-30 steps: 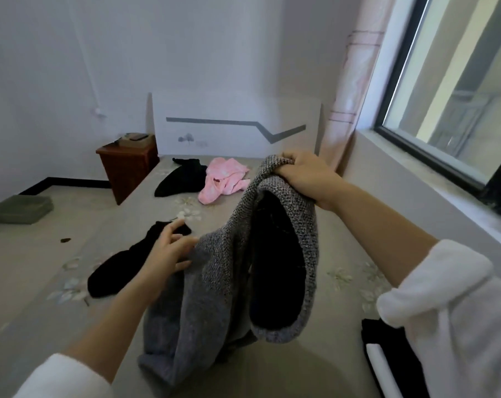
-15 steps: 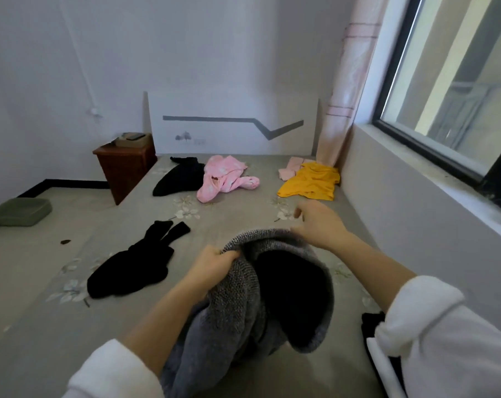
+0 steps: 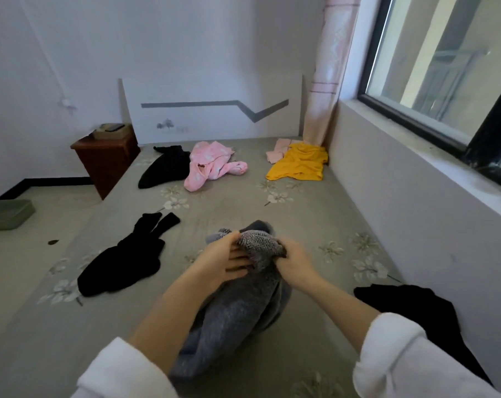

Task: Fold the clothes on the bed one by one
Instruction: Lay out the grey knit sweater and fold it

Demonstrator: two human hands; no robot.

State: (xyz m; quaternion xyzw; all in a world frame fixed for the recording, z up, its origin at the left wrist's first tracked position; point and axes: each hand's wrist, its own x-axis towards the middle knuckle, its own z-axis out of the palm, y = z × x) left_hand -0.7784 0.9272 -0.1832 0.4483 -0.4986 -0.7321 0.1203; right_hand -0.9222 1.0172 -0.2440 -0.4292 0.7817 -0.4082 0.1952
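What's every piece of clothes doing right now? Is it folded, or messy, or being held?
Grey sweater: bunched up, not folded, held at its top.
Left hand: grips the sweater's top edge.
Right hand: grips the same edge.
Black leggings: lying spread on the bed, unfolded.
Pink garment: crumpled, unfolded.
Yellow shirt: lying loose, unfolded.
Far black garment: heaped, unfolded.

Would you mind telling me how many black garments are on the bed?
3 black garments: one beside the pink garment, one mid-bed on the left, one by the right wall. Others may hide under the grey knit.
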